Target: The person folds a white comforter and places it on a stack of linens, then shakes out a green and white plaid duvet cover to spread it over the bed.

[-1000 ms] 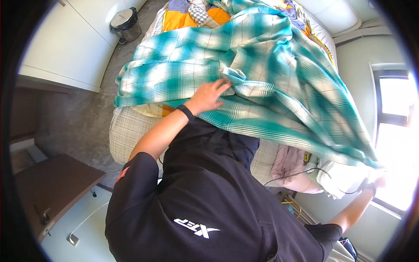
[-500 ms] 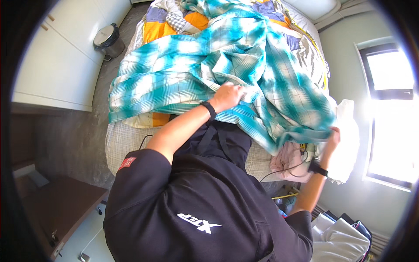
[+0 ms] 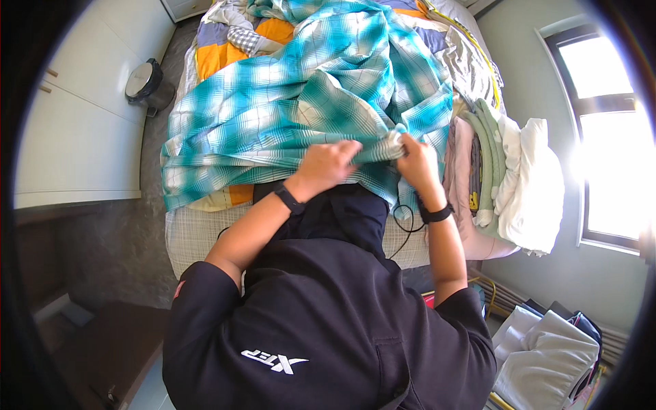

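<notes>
A teal and white plaid bed cover [image 3: 239, 113] lies in loose folds across the bed and over my lap. My right hand [image 3: 418, 164] is closed on a bunched edge of it, a small roll of cloth poking up past the thumb. Just to the left, my left hand [image 3: 326, 166] has its fingers curled on the same edge, slightly blurred. A strip of the cover runs between the two hands. Dark bands circle both wrists.
Folded blankets and quilts [image 3: 523, 184] in white, green and pink stand at the bed's right, near the window [image 3: 605, 130]. An orange and grey patchwork quilt [image 3: 222, 58] shows beyond the cover. A black cable [image 3: 408, 229] loops beside my lap. A lidded bin [image 3: 152, 85] stands left.
My right hand has come in from the far right, bringing the cover's edge toward the middle and uncovering the folded blankets. My left hand has shifted left and slightly nearer.
</notes>
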### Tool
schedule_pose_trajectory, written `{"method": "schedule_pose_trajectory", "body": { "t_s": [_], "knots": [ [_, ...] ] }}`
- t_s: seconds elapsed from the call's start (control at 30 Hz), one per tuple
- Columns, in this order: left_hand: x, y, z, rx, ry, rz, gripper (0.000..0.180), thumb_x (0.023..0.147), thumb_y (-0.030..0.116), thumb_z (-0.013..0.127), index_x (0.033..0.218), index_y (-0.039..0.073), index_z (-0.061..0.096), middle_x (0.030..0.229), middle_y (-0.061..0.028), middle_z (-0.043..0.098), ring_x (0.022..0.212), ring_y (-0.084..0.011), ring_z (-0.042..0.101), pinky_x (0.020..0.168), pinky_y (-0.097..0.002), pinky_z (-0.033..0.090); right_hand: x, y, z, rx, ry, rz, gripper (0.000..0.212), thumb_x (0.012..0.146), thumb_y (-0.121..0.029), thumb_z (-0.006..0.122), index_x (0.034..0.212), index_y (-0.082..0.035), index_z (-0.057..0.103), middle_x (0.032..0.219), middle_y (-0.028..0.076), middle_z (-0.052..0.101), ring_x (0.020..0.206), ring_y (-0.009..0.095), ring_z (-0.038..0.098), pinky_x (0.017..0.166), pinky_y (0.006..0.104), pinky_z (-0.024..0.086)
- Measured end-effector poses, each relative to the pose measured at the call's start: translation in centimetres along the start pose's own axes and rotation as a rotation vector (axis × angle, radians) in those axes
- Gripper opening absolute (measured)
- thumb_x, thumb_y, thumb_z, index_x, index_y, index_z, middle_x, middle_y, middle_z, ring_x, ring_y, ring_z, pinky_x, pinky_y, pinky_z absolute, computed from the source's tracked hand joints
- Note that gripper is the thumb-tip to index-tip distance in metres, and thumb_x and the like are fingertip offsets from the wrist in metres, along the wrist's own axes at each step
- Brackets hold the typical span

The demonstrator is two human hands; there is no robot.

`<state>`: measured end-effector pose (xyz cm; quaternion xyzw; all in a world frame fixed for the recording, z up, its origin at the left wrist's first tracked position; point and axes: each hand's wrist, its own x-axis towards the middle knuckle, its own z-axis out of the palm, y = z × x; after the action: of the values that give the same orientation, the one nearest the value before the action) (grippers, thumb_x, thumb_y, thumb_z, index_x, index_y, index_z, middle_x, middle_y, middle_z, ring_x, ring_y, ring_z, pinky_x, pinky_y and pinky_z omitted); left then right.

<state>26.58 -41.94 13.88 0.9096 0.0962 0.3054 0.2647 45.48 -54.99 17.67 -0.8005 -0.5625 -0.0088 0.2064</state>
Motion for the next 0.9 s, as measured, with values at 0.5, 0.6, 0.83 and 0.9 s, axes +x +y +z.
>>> {"method": "schedule_pose_trajectory", "body": {
  "t_s": [0.5, 0.6, 0.83, 0.9],
  "knots": [
    [0.0, -8.1, -24.4, 0.525, 0.501, -0.185, 0.03, 0.067, -0.011, 0.051, 0.089, 0.006, 0.062, 0.085, -0.0098, 0.064, 0.08, -0.0278, 0.063, 0.072, -0.0333, 0.049, 5.5, 3.2, 3.2, -0.336, -0.069, -0.027, 0.016, 0.071, -0.022, 0.059, 0.08, -0.009, 0.059, 0.06, 0.015, 0.06, 0.06, 0.034, 0.062, 0.057, 0.0451, 0.049],
    [-0.5, -8.6, -30.4, 0.749, 0.53, -0.209, 0.019, 0.074, -0.003, 0.058, 0.089, 0.008, 0.063, 0.085, -0.0082, 0.065, 0.078, -0.0274, 0.064, 0.068, -0.0324, 0.049, 6.2, 4.7, 5.1, -0.328, -0.089, 0.109, 0.015, 0.069, -0.023, 0.061, 0.074, -0.009, 0.063, 0.066, 0.016, 0.063, 0.065, 0.034, 0.063, 0.061, 0.0438, 0.05],
    [-2.7, -10.0, -42.2, 1.089, 0.547, -0.338, 0.015, 0.078, 0.01, 0.061, 0.093, 0.012, 0.065, 0.089, -0.0073, 0.067, 0.078, -0.0276, 0.063, 0.068, -0.0348, 0.048, 7.6, 8.9, 1.2, -0.567, -0.206, 0.25, 0.019, 0.077, -0.019, 0.052, 0.077, -0.009, 0.068, 0.077, 0.014, 0.067, 0.073, 0.03, 0.067, 0.065, 0.0416, 0.054],
    [-2.7, -12.6, -44.9, 1.134, 0.549, -0.351, 0.015, 0.078, 0.013, 0.061, 0.092, 0.013, 0.065, 0.089, -0.0078, 0.067, 0.078, -0.0283, 0.063, 0.067, -0.0354, 0.048, 7.1, 16.0, -1.8, -0.623, -0.094, 0.29, 0.02, 0.081, -0.018, 0.049, 0.075, -0.009, 0.066, 0.075, 0.013, 0.066, 0.069, 0.028, 0.067, 0.061, 0.041, 0.054]
  ]
}}
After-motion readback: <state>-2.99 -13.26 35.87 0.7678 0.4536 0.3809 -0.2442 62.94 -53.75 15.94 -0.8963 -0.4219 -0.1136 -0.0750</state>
